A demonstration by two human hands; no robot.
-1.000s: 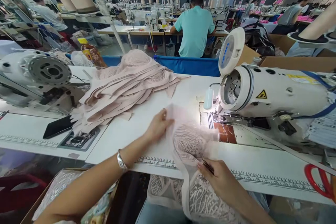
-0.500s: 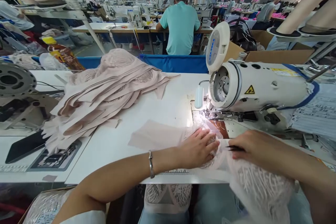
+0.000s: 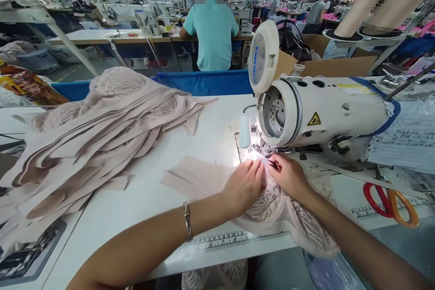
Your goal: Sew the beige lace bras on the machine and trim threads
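Note:
Pale pink lace fabric [image 3: 268, 204] lies under the sewing machine [image 3: 326, 108], bunched on the table in front of the needle area and draped over the front edge. My left hand [image 3: 244, 183] is closed on the fabric's edge just before the lit presser foot, fingers bent. Close beside it, my right hand [image 3: 288, 174] is closed with a small dark pointed tool [image 3: 274, 165] between its fingers, its tip by the fabric edge. Whether it is snips or tweezers I cannot tell. A sheer flat piece [image 3: 193, 176] extends left from under my left hand.
A heap of pink cut pieces [image 3: 112, 131] covers the table's left side. Scissors with red and orange handles [image 3: 390, 204] lie at the right, near a written sheet [image 3: 401, 140]. A printed ruler [image 3: 234, 240] runs along the front edge. A person in a teal shirt [image 3: 214, 31] sits ahead.
My right hand has moved left and forward with the pointed tool, up to my left hand. The lace has been drawn up onto the table, and the scissors now show. The view has turned slightly.

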